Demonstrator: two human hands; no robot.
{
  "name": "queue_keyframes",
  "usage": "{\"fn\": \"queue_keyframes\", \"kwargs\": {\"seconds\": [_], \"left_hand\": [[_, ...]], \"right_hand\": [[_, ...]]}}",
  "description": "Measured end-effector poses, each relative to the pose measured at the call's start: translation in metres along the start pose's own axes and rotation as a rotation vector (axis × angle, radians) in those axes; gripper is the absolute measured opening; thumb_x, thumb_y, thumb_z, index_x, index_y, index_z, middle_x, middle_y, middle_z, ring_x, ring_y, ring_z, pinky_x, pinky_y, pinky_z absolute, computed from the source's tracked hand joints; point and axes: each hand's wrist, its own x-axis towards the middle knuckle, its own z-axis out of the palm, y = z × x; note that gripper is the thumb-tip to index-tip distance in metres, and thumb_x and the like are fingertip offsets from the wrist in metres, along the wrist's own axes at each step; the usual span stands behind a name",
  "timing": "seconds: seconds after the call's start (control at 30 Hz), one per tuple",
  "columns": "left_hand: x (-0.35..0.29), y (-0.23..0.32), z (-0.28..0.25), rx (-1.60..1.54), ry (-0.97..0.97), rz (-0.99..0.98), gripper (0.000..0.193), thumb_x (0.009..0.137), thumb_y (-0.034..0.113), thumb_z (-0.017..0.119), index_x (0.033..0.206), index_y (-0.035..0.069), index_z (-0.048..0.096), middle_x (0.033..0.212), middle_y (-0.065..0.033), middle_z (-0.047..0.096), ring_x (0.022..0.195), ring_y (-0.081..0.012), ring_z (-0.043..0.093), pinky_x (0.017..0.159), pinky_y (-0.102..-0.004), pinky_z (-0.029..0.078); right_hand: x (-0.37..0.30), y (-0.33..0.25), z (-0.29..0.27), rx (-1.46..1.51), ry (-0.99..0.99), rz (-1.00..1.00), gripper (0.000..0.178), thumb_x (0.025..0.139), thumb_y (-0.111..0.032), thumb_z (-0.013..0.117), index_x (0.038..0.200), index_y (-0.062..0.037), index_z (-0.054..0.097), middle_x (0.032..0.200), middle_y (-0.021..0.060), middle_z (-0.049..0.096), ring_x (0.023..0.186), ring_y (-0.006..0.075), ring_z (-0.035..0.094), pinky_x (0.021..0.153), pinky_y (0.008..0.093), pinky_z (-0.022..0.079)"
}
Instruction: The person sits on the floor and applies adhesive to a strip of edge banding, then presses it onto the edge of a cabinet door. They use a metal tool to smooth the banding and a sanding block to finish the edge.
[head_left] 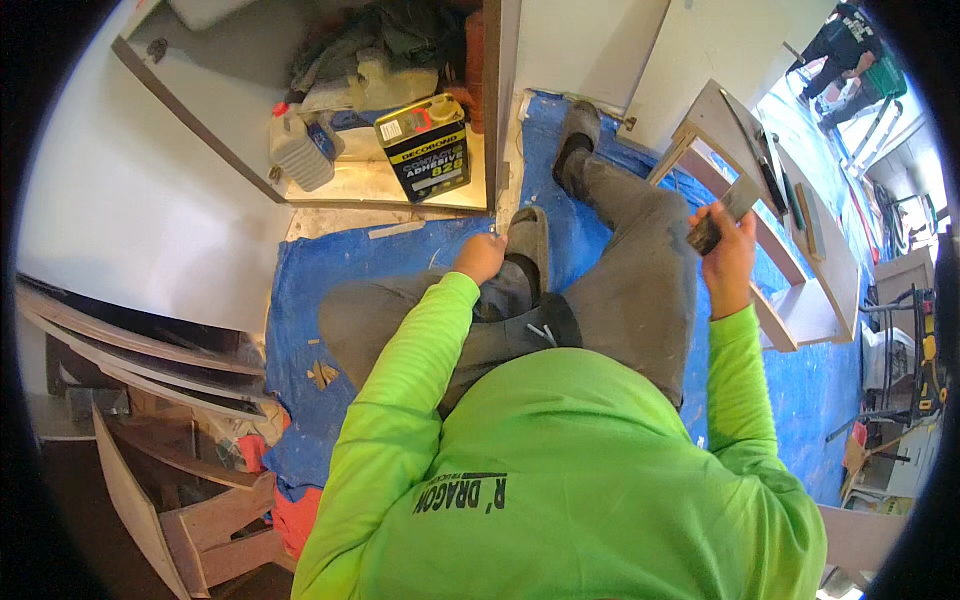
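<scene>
- Gripped by its dark handle in the closed right hand (728, 262), a flat-bladed scraper (722, 212) is held up beside the raised knee, over a wooden frame (790, 300).
- Left hand (479, 257) is seen curled by the cabinet's edge (498, 150); what it holds cannot be told.
- Scraper is judged light and stiff, best held by the handle.
- Room is hemmed by legs and frame; blue tarp (300, 290) lies open leftward.

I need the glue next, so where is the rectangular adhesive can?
In the head view, the adhesive can stands upper centre on the open cabinet's floor, right of a white plastic jug.
</scene>
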Motion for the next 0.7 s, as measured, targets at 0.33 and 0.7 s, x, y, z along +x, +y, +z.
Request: {"fn": "queue_keyframes", "kwargs": {"seconds": [0.33,0.7], "left_hand": [[0.01,0.042,-0.031,-0.419,0.301,0.427,0.026,0.099,0.022,0.058,0.099,-0.002,0.068,0.095,-0.0157,0.069,0.093,-0.0244,0.067,0.083,-0.0365,0.053],[0.022,0.02,-0.04,-0.507,0.045,-0.114,0.054,0.099,0.047,0.059,0.077,-0.001,0.067,0.062,-0.0147,0.064,0.054,-0.0277,0.061,0.057,-0.0403,0.048]], "right_hand": [[0.009,-0.009,0.142,0.141,-0.372,0.224,0.015,0.1,-0.02,0.062,0.103,-0.0061,0.057,0.077,0.006,0.057,0.06,0.018,0.059,0.052,0.0315,0.051],[0.011,0.1,0.159,-0.351,-0.583,0.451,0.015,0.097,-0.014,0.064,0.092,-0.0023,0.056,0.07,0.0072,0.057,0.069,0.0221,0.065,0.067,0.0351,0.055]]}}
